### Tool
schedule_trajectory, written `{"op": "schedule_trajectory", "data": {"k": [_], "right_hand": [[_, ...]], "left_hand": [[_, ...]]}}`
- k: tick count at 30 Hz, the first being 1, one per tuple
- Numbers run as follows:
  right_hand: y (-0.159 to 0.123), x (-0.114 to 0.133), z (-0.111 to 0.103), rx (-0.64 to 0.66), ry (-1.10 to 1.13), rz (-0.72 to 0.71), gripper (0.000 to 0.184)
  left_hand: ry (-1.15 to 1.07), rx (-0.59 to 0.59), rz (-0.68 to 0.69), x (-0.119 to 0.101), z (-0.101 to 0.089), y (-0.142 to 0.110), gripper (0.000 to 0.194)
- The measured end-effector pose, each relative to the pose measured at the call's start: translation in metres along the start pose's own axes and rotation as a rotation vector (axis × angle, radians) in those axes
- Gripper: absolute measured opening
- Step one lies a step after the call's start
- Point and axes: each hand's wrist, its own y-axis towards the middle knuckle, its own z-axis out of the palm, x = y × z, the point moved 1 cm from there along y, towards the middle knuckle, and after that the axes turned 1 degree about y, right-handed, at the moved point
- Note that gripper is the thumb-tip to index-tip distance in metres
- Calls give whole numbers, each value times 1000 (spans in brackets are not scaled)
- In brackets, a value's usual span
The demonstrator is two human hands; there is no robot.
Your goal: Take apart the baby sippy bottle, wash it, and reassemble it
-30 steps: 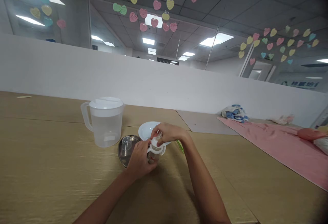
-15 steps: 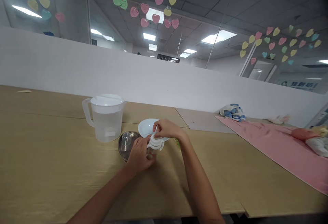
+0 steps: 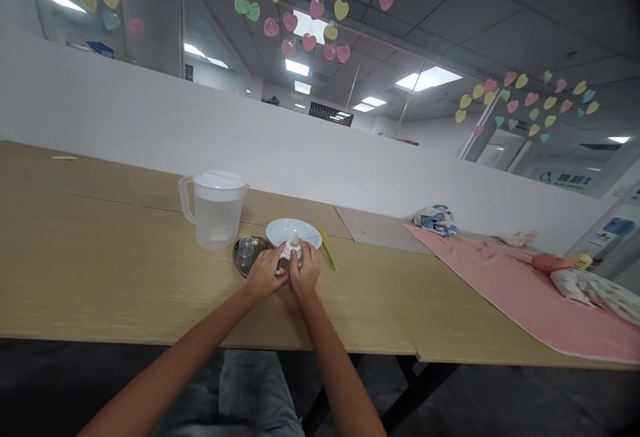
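Between my two hands is a baby bottle (image 3: pixel 293 247) with a white collar and a pale teat pointing up; most of its body is covered by fingers. My left hand (image 3: pixel 267 273) is wrapped round the bottle's left side. Against its right side, my right hand (image 3: pixel 307 269) is closed with the fingers near the collar. Just left of them is a round steel tray (image 3: pixel 256 248) with a clear cap (image 3: pixel 247 246) on it. Behind the bottle stands a white bowl (image 3: pixel 286 226). A brush with a green handle and yellow head (image 3: pixel 327 250) lies to the right.
A lidded clear pitcher (image 3: pixel 219 214) of water stands at the back left of the table (image 3: pixel 125 257). To the right, a pink cloth (image 3: pixel 480 277) holds a doll-like figure (image 3: pixel 555 264). A blue and white cloth (image 3: pixel 437 219) lies crumpled by the white wall (image 3: pixel 325 164).
My right hand has come down from the bottle's top to grip its right side, uncovering the teat. The left hand stays on the bottle. The camera view has shifted, showing the table's front edge.
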Motion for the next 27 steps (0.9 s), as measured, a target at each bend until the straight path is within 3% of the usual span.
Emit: {"op": "schedule_trajectory", "data": {"k": [7, 15, 20, 27], "right_hand": [[-1, -1, 6, -8, 16, -55, 36], [2, 3, 10, -141, -9, 60, 35], [2, -2, 9, -88, -11, 55, 35], [0, -3, 6, -53, 187, 61, 28]], "left_hand": [[-9, -10, -16, 3, 0, -5, 63], [-62, 37, -77, -1, -7, -5, 62], [-77, 31, -74, -3, -7, -5, 59], [-67, -17, -41, -4, -7, -6, 59]]}}
